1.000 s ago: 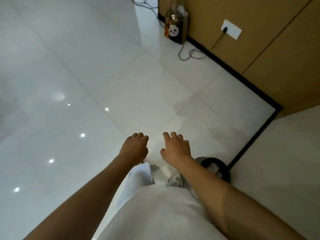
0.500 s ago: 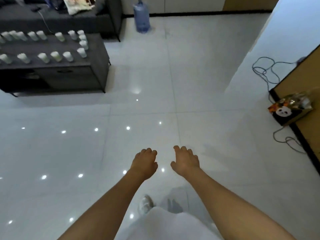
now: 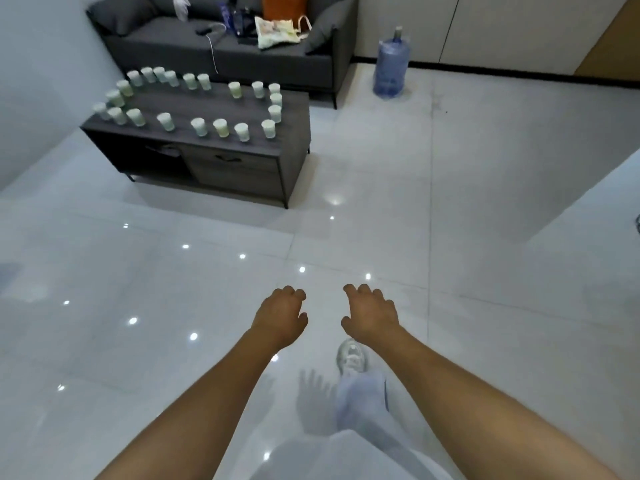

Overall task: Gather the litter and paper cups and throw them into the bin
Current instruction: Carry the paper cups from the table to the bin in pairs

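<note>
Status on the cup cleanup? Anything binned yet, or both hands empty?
Nothing looks done from this view: many paper cups stand upright on the dark coffee table, and no bin is in view. Nothing is in hand: the left hand and right hand are both empty, fingers loosely curled, held out over bare floor tiles short of the table. Left: reach the table, gather the cups, carry them to the bin.

Single head view, wide-angle, high, tilted forward and down. Nearest: both forearms entering from 6 o'clock, left hand (image 3: pixel 281 315) and right hand (image 3: pixel 371 315) low centre. Floor (image 3: pixel 485 237) fills mid-frame. Table (image 3: pixel 214 147) at 11 o'clock, sofa (image 3: pixel 221 39) beyond, both well away.
</note>
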The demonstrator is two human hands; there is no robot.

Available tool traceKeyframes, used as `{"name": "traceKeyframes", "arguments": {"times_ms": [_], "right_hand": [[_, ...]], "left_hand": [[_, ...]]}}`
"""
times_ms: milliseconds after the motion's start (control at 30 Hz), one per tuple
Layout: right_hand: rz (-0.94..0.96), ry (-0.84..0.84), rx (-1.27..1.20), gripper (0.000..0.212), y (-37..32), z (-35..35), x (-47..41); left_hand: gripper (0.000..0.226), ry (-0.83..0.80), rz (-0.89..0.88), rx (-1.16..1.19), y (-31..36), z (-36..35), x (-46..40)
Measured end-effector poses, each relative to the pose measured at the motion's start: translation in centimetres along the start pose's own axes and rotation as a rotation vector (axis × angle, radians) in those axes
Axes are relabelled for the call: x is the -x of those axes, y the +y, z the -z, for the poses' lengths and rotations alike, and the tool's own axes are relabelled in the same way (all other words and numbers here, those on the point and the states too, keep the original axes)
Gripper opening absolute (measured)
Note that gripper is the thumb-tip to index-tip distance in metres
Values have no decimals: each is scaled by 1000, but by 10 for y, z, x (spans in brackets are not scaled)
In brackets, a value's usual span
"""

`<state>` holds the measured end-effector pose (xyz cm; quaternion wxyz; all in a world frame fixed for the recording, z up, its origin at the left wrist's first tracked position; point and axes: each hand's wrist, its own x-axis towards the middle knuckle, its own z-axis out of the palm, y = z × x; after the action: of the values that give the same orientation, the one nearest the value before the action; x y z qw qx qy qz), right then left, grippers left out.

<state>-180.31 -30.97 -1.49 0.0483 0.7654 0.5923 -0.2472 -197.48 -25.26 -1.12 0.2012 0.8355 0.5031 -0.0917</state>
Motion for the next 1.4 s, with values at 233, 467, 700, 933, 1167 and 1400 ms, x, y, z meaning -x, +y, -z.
{"name": "traceKeyframes", "arguments": {"times_ms": [233,467,700,933,1167,1400], "right_hand": [[120,-1,65,63,-22,83,-161],[212,-34,125,58,-66,139,-289],[228,-91,149,58,-148,166,-420],[195,-78,84,56,-240,200,-533],[147,-121,79,56,-283,232,-625],[121,-163,74,56,-286,267,-743]], "left_hand": [[43,55,151,60,-40,72,-135],[42,65,268,127,-98,124,-227],[41,60,308,140,-200,167,-323],[43,61,282,123,-305,233,-414],[43,4,291,142,-369,278,-494],[42,-15,287,162,-404,311,-611]]}}
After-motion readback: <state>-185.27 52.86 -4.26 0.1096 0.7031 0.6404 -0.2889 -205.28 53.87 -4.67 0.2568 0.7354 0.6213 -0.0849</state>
